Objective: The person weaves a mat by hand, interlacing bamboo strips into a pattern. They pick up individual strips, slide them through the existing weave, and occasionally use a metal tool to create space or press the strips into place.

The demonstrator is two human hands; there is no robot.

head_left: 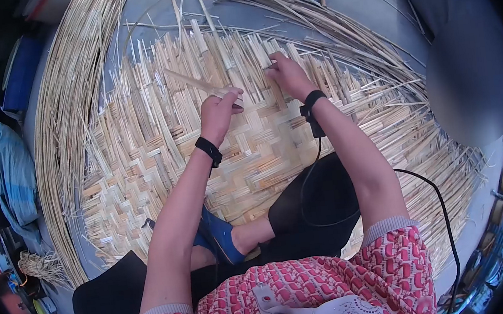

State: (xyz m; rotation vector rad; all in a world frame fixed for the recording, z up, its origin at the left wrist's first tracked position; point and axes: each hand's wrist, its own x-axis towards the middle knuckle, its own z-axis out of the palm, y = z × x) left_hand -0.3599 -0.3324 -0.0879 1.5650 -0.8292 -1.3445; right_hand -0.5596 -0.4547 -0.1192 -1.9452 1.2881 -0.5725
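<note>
A mat woven from flat, pale reed strips [256, 144] spreads over the floor, its far strips sticking out loose. My left hand [217, 114] is closed over the mat's upper middle. Between its thumb and fingers lies a flat reed strip [188, 81] that slants up to the left. To the right, my right hand [292, 78] has its fingers pinched together close above the mat's upright strips. What sits in that pinch is too small to make out.
Long bundles of uncut reeds [75, 83] lie on the left, with more reeds [310, 13] across the top right. A blue shoe [220, 237] rests on the mat. A black cable [437, 199] hangs at the right. A blue cloth bundle [11, 176] stands far left.
</note>
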